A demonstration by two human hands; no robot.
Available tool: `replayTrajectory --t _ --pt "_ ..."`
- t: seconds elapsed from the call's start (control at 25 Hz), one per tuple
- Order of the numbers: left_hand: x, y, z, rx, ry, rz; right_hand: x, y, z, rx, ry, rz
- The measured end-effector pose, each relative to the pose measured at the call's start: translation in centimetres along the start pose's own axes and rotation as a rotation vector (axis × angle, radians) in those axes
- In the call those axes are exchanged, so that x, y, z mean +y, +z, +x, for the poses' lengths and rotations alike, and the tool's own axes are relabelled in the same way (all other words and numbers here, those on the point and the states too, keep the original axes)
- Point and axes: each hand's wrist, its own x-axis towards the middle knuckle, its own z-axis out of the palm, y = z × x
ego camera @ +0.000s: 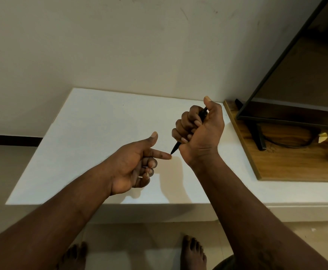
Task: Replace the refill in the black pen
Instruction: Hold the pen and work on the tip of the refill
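r hand (200,131) fists the black pen (175,147) above the white table (93,133), tip down at l hand's (134,166) straight index fingertip (167,156), other l fingers curled on nothing, so w/ a hard push the tip prob slips & jabs or inks skin.

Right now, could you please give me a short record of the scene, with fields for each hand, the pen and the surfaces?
left hand: index finger and thumb extended, other fingers curled, holds nothing
right hand: grips the black pen in a fist, thumb up
pen pose: slanted, tip down at the left hand's index fingertip; contact unclear
surface: white table beneath both hands
to the right: wooden board bearing a dark screen on a stand
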Motion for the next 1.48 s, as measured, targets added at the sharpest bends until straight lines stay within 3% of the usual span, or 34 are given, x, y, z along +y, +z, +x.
replayTrajectory --t 1.48 --pt "-0.11 0.03 -0.16 0.002 0.001 0.013 0.11 -0.08 0.02 -0.010 -0.010 0.016"
